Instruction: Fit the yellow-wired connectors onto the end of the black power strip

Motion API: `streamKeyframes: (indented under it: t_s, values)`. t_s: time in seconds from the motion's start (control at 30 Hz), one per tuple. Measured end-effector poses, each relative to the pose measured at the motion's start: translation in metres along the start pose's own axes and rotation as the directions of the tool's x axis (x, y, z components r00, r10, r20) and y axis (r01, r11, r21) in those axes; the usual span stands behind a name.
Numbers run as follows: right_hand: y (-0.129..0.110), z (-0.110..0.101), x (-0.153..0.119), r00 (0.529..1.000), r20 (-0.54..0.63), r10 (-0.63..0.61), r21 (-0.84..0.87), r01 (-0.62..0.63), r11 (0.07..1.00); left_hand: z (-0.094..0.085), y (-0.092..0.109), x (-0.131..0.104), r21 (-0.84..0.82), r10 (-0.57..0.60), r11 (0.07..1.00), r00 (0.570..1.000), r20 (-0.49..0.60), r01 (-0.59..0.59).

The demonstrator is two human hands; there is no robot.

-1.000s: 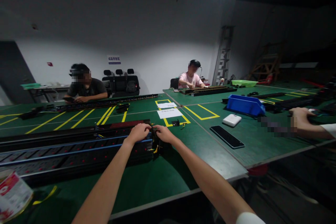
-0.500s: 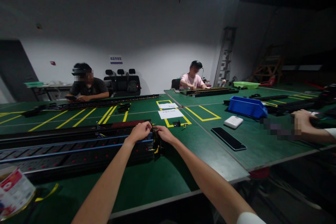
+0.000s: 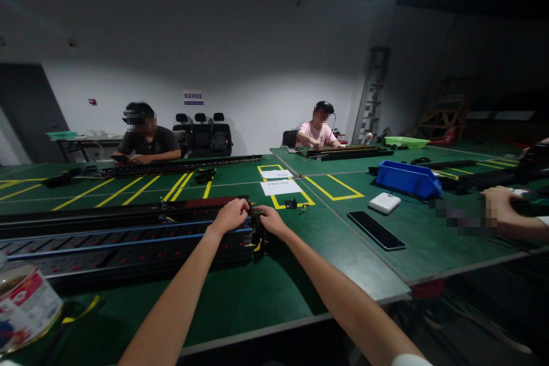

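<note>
Several long black strips (image 3: pixel 141 245) lie side by side on the green table, with blue edges and rows of small red dots along them; they look like socket strips. At their right end, my left hand (image 3: pixel 231 216) rests over the top with its fingers curled together. Close beside it, my right hand (image 3: pixel 271 220) has its fingers pinched at the dark end of the strips. What sits between the fingertips is too small and dark to make out. Yellow wires (image 3: pixel 258 246) stick out just below my hands.
A printed tin (image 3: pixel 32 311) stands at near left. To the right lie a phone (image 3: pixel 376 230), a white box-shaped device (image 3: pixel 385 202) and a blue bin (image 3: pixel 407 179). Paper sheets (image 3: pixel 281 187) lie ahead. Another person's hand (image 3: pixel 501 209) is at far right; two people sit across the table.
The view has shifted slightly, so the scene sits a little further right. Both my hands stay at the strip end, with hardly any change in the fingers.
</note>
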State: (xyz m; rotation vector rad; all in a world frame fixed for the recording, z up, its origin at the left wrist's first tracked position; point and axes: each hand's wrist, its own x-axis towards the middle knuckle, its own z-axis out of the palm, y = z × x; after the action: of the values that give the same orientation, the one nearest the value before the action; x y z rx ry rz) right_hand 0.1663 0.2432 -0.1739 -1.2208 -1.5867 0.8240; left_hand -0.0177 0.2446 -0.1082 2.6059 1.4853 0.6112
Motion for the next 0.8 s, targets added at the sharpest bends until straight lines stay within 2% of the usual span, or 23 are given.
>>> streamKeyframes:
  t_s: [0.07, 0.13, 0.23, 0.3, 0.43, 0.8]
  values:
    - [-0.003, -0.001, 0.001, 0.992, -0.052, 0.116, 0.134, -0.108, 0.985, -0.001, 0.001, 0.000, 0.007, 0.001, 1.000, 1.000, -0.011, 0.000]
    - [-0.005, -0.004, 0.001, 0.971, -0.064, 0.231, 0.304, -0.202, 0.931, -0.002, 0.002, -0.001, 0.019, -0.024, 1.000, 0.999, -0.025, 0.025]
    - [-0.007, -0.010, 0.002, 0.943, -0.067, 0.326, 0.504, -0.250, 0.827, -0.003, 0.004, -0.001, 0.071, -0.079, 0.994, 0.996, -0.049, 0.083]
    - [-0.005, -0.013, 0.002, 0.929, -0.076, 0.361, 0.576, -0.255, 0.777, -0.005, 0.004, -0.002, 0.122, -0.121, 0.985, 0.992, -0.037, 0.124]
    - [-0.003, -0.014, 0.003, 0.924, -0.089, 0.372, 0.612, -0.244, 0.753, -0.006, 0.004, -0.002, 0.169, -0.171, 0.971, 0.985, 0.008, 0.167]
    - [-0.007, -0.011, 0.002, 0.919, -0.094, 0.382, 0.576, -0.263, 0.774, -0.003, 0.003, -0.003, 0.188, -0.158, 0.970, 0.987, 0.006, 0.154]
